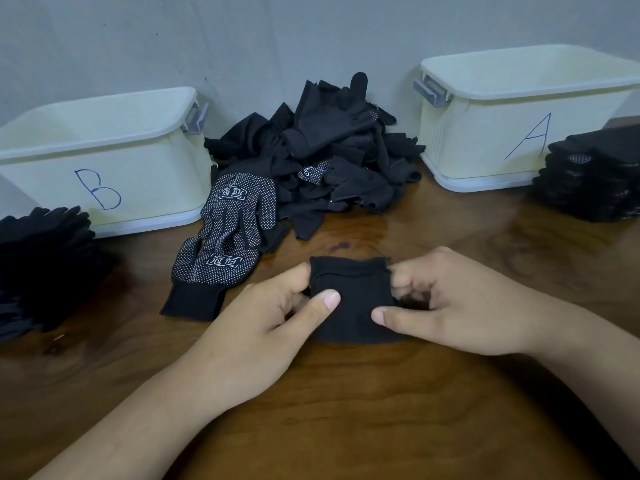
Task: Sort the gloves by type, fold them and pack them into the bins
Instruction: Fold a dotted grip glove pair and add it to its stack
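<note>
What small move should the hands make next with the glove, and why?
Probably lift the folded glove onto the left stack by bin B: left hand and right hand pinch its sides, it shows no dots, and the dotted stack sits by bin A.

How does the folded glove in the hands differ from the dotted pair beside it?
The folded glove is a compact square; the dotted pair lies unfolded, fingers out. The folded glove shows plain black; the dotted pair shows white dots and printed labels. The left hand and right hand pinch the folded glove; neither touches the dotted pair. Both are black, on the table.
</note>
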### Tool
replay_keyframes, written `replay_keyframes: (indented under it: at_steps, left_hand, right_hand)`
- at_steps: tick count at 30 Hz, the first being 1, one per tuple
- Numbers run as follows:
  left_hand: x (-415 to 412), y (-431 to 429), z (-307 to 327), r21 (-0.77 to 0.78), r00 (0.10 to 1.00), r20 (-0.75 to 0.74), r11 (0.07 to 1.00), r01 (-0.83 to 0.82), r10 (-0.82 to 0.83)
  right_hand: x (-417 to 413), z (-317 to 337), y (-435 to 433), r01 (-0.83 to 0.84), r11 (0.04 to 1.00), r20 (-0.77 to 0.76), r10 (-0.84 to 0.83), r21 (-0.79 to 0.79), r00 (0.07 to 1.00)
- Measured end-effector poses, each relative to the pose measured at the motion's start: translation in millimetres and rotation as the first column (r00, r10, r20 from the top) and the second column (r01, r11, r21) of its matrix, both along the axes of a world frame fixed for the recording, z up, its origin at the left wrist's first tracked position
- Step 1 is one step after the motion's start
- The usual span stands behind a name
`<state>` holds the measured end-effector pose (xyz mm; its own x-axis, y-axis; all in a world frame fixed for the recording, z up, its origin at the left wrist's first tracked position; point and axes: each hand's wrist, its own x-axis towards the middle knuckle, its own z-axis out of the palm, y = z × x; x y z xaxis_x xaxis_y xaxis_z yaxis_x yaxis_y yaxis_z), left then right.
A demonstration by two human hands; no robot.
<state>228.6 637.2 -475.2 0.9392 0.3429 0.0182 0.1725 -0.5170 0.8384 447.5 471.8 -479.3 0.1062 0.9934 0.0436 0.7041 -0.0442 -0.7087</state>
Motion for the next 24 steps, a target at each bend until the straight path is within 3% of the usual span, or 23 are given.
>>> replay_keyframes:
  at_steps: [4,9,14,20,24]
  left_hand:
    - [0,-1,3,-0.015,0.998,-0.048,0.999,-0.052,0.051]
    - [3,-1,1,0.059,0.973,-0.085,0.976,-0.208,0.213]
    - [6,-2,-7,0.162,0.962,-0.044,0.952,-0.260,0.271]
    - [6,0,-13,0.258,0.961,-0.009,0.930,-0.263,0.275]
    - [7,0,-19,0.370,0.965,0.036,0.894,-0.254,0.259]
  right_hand:
    - [-4,3,3,0.114,0.993,-0.014,-0.114,-0.030,0.993]
    - [-7,4,7,0.196,0.977,-0.033,-0.200,-0.088,0.979]
    - [-11,2,10,0.266,0.954,0.026,-0.265,-0.140,0.964]
    - [-16,0,11,0.343,0.933,0.129,-0.329,-0.107,0.936]
    - [-19,-4,12,0.408,0.910,0.300,-0.371,-0.069,0.879]
